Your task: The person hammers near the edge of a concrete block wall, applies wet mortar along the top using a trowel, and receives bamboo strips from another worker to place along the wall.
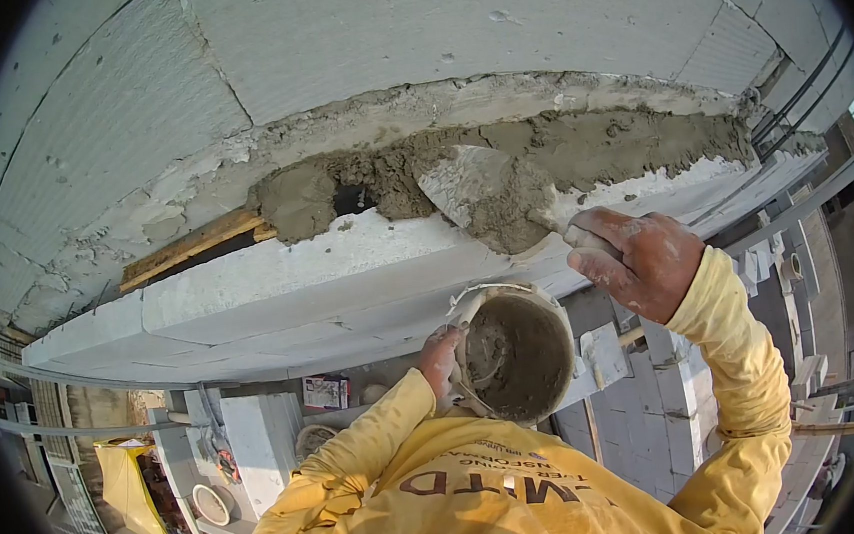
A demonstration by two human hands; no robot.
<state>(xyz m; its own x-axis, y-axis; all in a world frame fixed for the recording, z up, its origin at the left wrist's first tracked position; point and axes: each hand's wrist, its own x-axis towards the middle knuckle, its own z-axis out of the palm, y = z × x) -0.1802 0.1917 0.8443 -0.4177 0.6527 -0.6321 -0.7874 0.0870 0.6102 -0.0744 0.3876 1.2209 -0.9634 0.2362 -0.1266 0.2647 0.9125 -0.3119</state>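
Observation:
My right hand (637, 255) is closed around the handle of a trowel (450, 180). Its blade lies over a bed of wet grey mortar (638, 147), and a lump of mortar covers the blade's near part. The mortar fills much of the channel between the tall block wall and a narrower row of white blocks (277, 269). Close to my body, my left hand (441, 356) grips the side of a bucket (554, 317). Mortar coats the bucket's inside, and some sits at the bottom. A dark gap (351, 199) shows in the mortar left of the blade.
A wooden strip (190, 247) lies in the channel's left part. Thin dark rods or cables (800, 102) run past its right end. Far below are stacked blocks (648, 400), a yellow sheet (131, 486) and a round pale container (213, 503). The white blocks' near edge drops away steeply.

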